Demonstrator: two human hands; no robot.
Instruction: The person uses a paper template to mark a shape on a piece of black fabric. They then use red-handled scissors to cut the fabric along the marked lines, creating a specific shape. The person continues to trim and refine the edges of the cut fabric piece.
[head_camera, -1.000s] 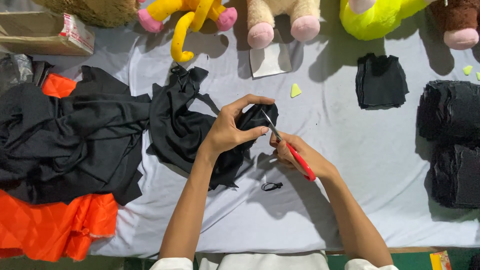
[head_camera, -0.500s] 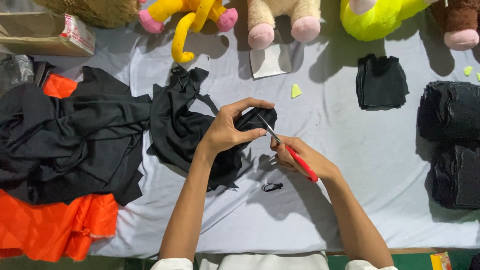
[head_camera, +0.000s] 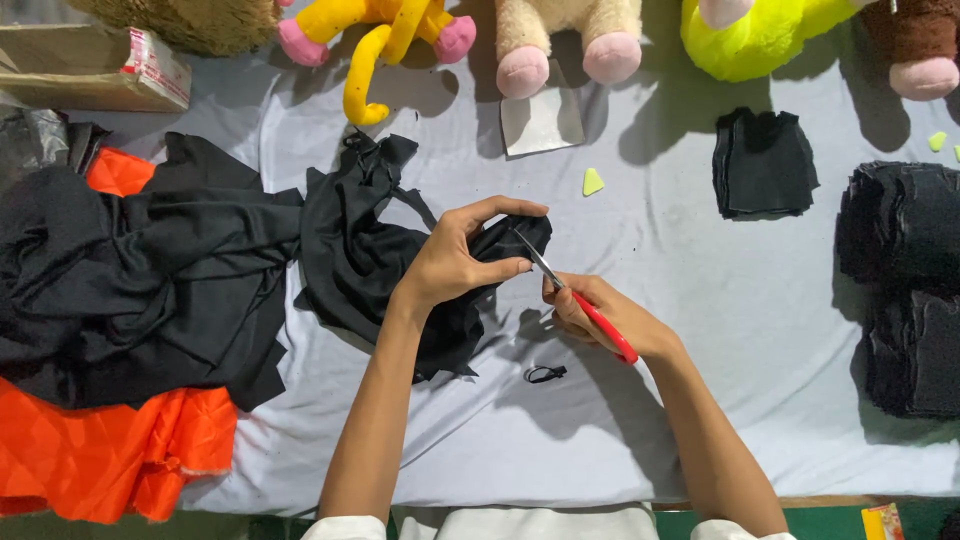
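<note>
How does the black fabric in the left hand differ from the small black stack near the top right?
The black fabric in the left hand is loose, crumpled and ragged-edged; the small black stack is flat, squarish, neatly piled pieces. The fabric is held up against the blades of the red-handled scissors in the right hand; the stack lies untouched on the grey sheet. The fabric looks larger. Both are black cloth.

Matt black cloth (head_camera: 370, 270), scissors (head_camera: 575, 300) with shiny metal blades and glossy red plastic handles — on a smooth grey sheet (head_camera: 700, 300).
</note>
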